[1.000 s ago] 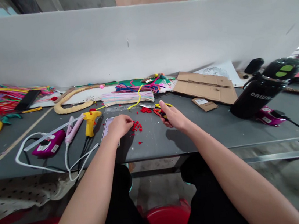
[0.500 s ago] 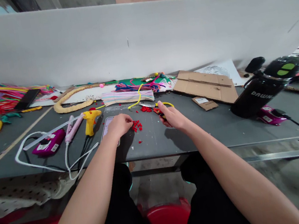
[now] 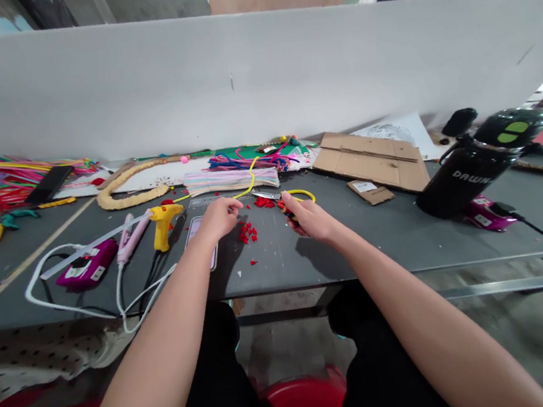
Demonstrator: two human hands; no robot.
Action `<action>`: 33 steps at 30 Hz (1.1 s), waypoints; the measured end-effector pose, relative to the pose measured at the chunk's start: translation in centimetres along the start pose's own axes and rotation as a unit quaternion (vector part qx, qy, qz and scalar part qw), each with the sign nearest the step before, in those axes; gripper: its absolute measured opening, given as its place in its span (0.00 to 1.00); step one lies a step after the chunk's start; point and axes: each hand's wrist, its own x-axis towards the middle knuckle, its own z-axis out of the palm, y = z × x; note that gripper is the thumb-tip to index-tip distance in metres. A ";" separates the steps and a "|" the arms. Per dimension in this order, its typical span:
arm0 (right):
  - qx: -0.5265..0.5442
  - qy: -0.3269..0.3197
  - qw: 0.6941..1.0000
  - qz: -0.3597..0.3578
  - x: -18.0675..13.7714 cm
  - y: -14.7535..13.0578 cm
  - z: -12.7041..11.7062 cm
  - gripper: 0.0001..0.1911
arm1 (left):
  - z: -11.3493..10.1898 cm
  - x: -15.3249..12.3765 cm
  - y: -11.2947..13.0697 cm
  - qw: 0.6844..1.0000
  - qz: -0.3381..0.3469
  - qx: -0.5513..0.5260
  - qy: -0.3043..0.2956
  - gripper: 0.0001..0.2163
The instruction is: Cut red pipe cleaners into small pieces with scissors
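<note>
My right hand (image 3: 310,218) grips yellow-handled scissors (image 3: 285,197) over the grey table (image 3: 368,244), blades pointing left. My left hand (image 3: 219,216) hovers just left of the blades, fingers curled, above a phone (image 3: 197,235); whether it pinches anything is too small to tell. Several small red cut pieces (image 3: 248,232) lie scattered between the hands. A yellow pipe cleaner (image 3: 250,178) curves from the pastel bundle (image 3: 230,179) toward the left hand.
A yellow glue gun (image 3: 164,222), pink tool (image 3: 127,237), magenta device (image 3: 83,270) and white cords lie left. Cardboard (image 3: 371,157), a black bottle (image 3: 478,162) and another magenta device (image 3: 485,215) sit right. Pipe cleaners (image 3: 10,178) pile far left. A grey wall stands behind.
My left hand has lifted and moved forward toward the scissor blades. My right hand with the scissors has shifted slightly left.
</note>
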 end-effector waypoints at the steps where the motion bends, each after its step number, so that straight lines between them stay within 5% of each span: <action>1: -0.002 -0.001 1.000 -0.001 0.0 0.0 0.0 0.34 | 0.3 0.9 0.1 1.000 0.018 0.018 -0.010 0.16; 10: -0.005 -0.004 1.000 -0.002 0.3 -0.2 -0.4 0.34 | 0.6 4.8 0.4 0.976 0.107 0.166 -0.092 0.14; 23: -0.022 -0.007 1.000 -0.006 0.4 0.1 -0.3 0.34 | -0.4 2.9 -0.8 0.958 0.129 0.225 -0.121 0.10; 33: -0.026 -0.012 0.999 -0.023 0.5 0.2 -0.1 0.34 | -1.6 0.9 -1.0 0.962 0.165 0.163 -0.145 0.10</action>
